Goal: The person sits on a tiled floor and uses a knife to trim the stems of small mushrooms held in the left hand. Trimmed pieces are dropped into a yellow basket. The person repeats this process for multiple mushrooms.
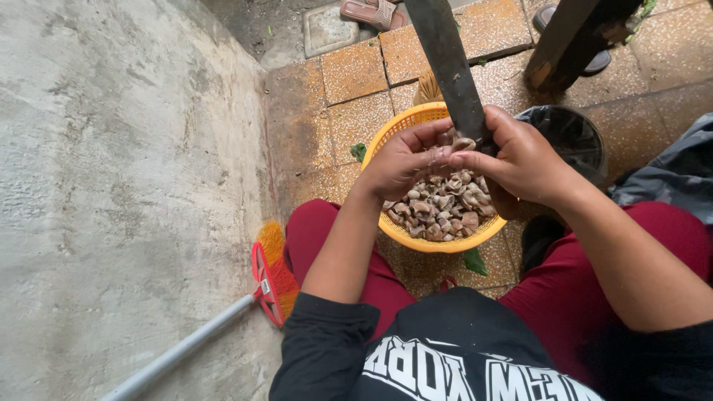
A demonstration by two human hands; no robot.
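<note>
Fingers of both hands pinch a small shell, half hidden against the blade.

One head camera looks steeply down — close over the hands and lap, toward the tiled floor.

Red broom (orange bristles), sandals, black bucket.

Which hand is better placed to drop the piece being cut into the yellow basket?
Left, probably. The left hand pinches the small piece directly over the yellow basket, while the right hand is occupied gripping the big dark blade.
</note>
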